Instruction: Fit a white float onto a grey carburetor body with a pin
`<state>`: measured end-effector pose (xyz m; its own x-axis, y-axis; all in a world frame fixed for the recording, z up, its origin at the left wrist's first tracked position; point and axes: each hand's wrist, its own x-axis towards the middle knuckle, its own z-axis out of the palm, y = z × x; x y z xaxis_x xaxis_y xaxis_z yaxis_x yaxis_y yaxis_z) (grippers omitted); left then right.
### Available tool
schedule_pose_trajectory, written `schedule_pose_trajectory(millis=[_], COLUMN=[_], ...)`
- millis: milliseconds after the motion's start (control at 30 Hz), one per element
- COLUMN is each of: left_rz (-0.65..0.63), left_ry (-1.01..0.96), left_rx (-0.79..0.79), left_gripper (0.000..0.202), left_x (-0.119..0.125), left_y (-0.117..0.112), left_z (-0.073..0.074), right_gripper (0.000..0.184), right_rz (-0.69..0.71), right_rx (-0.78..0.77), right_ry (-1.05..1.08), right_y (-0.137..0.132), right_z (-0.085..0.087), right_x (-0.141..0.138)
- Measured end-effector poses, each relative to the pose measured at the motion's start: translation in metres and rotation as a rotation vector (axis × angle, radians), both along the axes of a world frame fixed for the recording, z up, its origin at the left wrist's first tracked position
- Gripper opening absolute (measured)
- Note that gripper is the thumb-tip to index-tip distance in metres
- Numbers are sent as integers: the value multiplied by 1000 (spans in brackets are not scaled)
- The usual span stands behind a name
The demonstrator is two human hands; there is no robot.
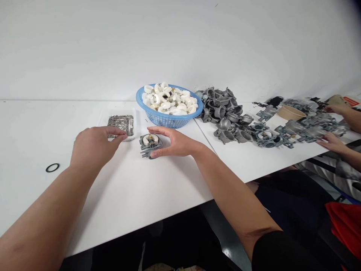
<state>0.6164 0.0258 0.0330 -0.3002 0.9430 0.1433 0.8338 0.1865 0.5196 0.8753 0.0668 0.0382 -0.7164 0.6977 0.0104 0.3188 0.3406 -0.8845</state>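
My left hand (98,146) reaches over the near edge of a white tray (103,117) holding a bundle of thin metal pins (121,125), its fingertips at or just above the pins. My right hand (173,142) curves around a small die-cast carburetor body (150,145), thumb along its far side and fingers at its near side. The body lies flat on the white table (141,195), with white float-like parts (149,140) showing in its open face. Its underside is hidden.
A blue plastic basket (169,122) of white floats stands behind my hands. A heap of grey metal castings (222,113) lies to its right. Further right, a co-worker's hands (332,142) work among parts beside a kraft paper cup (290,113). A black rubber ring (52,168) lies at left.
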Motion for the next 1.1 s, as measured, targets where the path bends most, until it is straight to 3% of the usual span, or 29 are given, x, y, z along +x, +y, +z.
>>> schedule_pose_trajectory(millis=[67,167,300,467,567,800,933,1100], left_rz=[-64,-261,-491,-615,-660,-600,-568,-554], left_ry=[-31,-66,-4,-16,-41,9,-11,-2], left_rx=[202,525,702,720,753,785,743,501], left_gripper=[25,19,15,13,8,7,10,48], left_x=[7,20,33,40,42,40,39,40], left_y=[-5,-14,-19,-21,-23,-23,-21,-18], left_z=[3,3,-5,-11,-7,-5,-7,-11], right_gripper=[93,93,75,30,16,12,15,20], right_rz=[-7,-50,-121,-169,-160,-55,-84,-167], right_rx=[22,56,159,259,309,336,343,301], right_ry=[-7,31,164,344,377,292,292,334], right_y=[1,3,1,-8,-11,-12,-11,-4], right_z=[0,-1,0,5,7,6,5,3], right_x=[1,1,-5,-13,-13,-13,-14,-11])
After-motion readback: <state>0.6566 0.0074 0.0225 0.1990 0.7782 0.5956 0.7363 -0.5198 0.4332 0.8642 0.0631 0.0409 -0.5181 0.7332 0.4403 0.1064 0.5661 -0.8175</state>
